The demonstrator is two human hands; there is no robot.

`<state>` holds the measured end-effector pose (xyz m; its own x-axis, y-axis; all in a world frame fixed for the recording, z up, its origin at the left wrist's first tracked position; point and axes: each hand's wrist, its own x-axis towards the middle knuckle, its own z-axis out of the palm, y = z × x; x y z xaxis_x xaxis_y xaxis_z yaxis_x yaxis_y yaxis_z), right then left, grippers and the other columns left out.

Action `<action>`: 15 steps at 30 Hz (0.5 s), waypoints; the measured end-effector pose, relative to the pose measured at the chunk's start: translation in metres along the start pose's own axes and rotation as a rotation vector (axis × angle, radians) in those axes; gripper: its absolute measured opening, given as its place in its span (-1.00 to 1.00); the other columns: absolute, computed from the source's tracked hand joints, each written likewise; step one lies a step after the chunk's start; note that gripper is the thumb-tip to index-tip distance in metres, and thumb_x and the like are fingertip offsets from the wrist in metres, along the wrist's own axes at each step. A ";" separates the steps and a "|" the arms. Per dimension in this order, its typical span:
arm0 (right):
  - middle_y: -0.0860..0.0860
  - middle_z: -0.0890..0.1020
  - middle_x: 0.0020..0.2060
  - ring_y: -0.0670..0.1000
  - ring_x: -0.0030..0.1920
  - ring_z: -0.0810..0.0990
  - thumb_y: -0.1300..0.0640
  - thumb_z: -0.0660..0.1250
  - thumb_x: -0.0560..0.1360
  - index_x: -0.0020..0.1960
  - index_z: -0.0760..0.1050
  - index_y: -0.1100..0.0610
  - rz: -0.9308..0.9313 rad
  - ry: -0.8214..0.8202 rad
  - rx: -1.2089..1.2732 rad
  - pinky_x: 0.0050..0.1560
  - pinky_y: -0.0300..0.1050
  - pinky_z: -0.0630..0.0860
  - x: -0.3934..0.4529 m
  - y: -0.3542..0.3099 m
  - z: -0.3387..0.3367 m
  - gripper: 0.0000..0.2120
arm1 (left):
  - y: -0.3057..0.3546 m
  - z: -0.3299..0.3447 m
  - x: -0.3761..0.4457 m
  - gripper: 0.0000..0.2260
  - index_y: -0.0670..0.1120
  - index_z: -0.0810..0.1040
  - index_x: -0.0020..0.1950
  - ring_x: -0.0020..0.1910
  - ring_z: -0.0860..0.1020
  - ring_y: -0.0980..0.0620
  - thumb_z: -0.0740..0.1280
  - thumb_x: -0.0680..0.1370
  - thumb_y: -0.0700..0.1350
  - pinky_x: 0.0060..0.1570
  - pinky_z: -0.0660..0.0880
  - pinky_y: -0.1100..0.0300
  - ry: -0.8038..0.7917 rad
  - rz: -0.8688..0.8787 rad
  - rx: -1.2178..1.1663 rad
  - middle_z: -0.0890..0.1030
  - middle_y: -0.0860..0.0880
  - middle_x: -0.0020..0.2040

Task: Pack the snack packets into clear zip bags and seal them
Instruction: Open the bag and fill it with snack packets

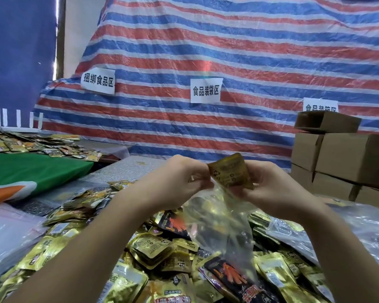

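Observation:
A clear zip bag (219,217) hangs from both hands above a heap of gold and dark snack packets (153,252). My left hand (179,178) pinches the bag's top edge on the left. My right hand (271,189) grips the bag's right edge together with a gold snack packet (230,171), which stands at the bag's mouth with its upper part sticking out. Some packets show dimly inside the bag.
Stacked cardboard boxes (341,158) stand at the right. A green cloth (31,169) and more loose packets (31,145) lie at the left. Empty clear bags (7,235) lie at the near left, filled ones (357,228) at the right. A striped tarpaulin (206,51) with paper labels hangs behind.

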<state>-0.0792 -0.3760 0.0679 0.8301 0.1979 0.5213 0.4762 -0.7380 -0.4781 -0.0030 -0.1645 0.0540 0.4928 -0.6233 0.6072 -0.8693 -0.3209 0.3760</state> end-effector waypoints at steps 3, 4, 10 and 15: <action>-0.15 0.72 -0.12 -0.15 -0.07 0.67 0.25 0.46 0.50 0.07 0.64 -0.05 0.035 -0.002 -0.036 0.01 -0.14 0.62 0.000 -0.001 -0.001 -0.76 | -0.002 0.001 0.001 -0.95 0.00 0.67 -0.04 -0.15 0.65 0.16 0.44 0.52 -0.11 -0.04 0.61 0.12 0.074 -0.018 -0.038 0.69 0.12 -0.17; -0.13 0.72 -0.12 -0.13 -0.07 0.67 0.26 0.45 0.50 0.06 0.64 -0.05 0.044 -0.008 -0.040 0.02 -0.08 0.62 0.000 -0.001 -0.002 -0.76 | -0.003 0.001 0.000 -0.97 -0.04 0.65 -0.07 -0.19 0.64 0.11 0.44 0.52 -0.12 -0.08 0.61 0.05 0.099 -0.022 -0.049 0.69 0.07 -0.19; -0.07 0.71 -0.14 0.00 -0.10 0.68 0.22 0.43 0.51 0.03 0.64 -0.07 0.080 -0.091 -0.070 0.02 0.13 0.62 -0.002 0.000 -0.004 -0.79 | -0.005 0.006 0.001 -0.92 -0.01 0.52 0.01 -0.24 0.64 0.21 0.38 0.57 -0.17 -0.18 0.60 0.20 0.168 -0.017 -0.134 0.68 0.06 -0.21; -0.04 0.67 -0.18 0.04 -0.16 0.63 0.22 0.39 0.52 -0.03 0.58 -0.14 0.081 -0.178 -0.135 -0.14 0.04 0.58 -0.001 -0.003 -0.003 -0.76 | -0.004 0.008 0.001 -0.82 -0.03 0.56 0.20 -0.20 0.67 0.03 0.34 0.60 -0.13 -0.19 0.60 0.02 0.174 0.005 -0.027 0.69 0.07 -0.09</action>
<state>-0.0822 -0.3759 0.0705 0.9078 0.2365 0.3463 0.3729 -0.8332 -0.4084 0.0004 -0.1699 0.0476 0.4900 -0.4913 0.7201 -0.8714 -0.2972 0.3902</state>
